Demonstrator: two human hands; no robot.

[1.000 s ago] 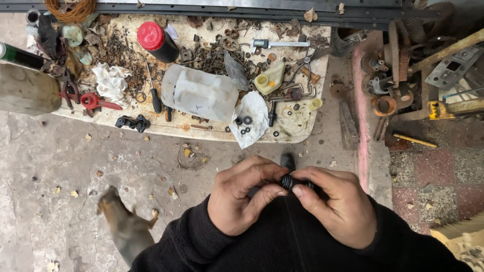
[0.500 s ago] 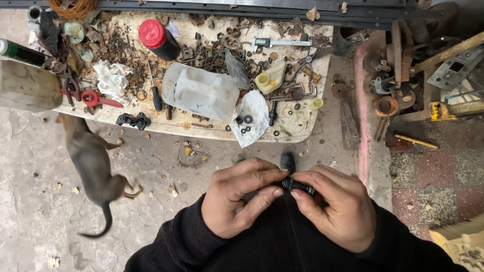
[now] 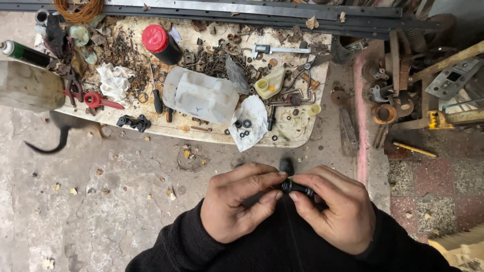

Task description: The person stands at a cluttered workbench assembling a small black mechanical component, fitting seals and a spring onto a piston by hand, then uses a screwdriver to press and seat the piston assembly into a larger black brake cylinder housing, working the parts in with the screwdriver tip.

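Note:
Both my hands meet low in the head view, over my black sleeves. My left hand [image 3: 238, 201] and my right hand [image 3: 334, 206] pinch a small black cylindrical part [image 3: 296, 188] between thumbs and fingertips; a thin black cord hangs down from it. Past my hands, a low dirty white board [image 3: 171, 132] on the ground carries rusty nuts, washers and springs. A white paper [image 3: 250, 123] on the board holds several small black rubber rings.
On the board: a clear plastic jug [image 3: 200, 95], a red-capped black bottle [image 3: 160, 44], a white rag [image 3: 115, 82], a screwdriver [image 3: 155, 91], a caliper [image 3: 275, 49]. Rusty metal parts [image 3: 388, 95] pile at right. A cat's tail [image 3: 55, 141] shows at left. Long steel bars [image 3: 242, 10] run along the top.
The cat has walked up and left under the board; only its tail and hindquarters remain in view. My hands stay together on the black part, fingers shifted slightly.

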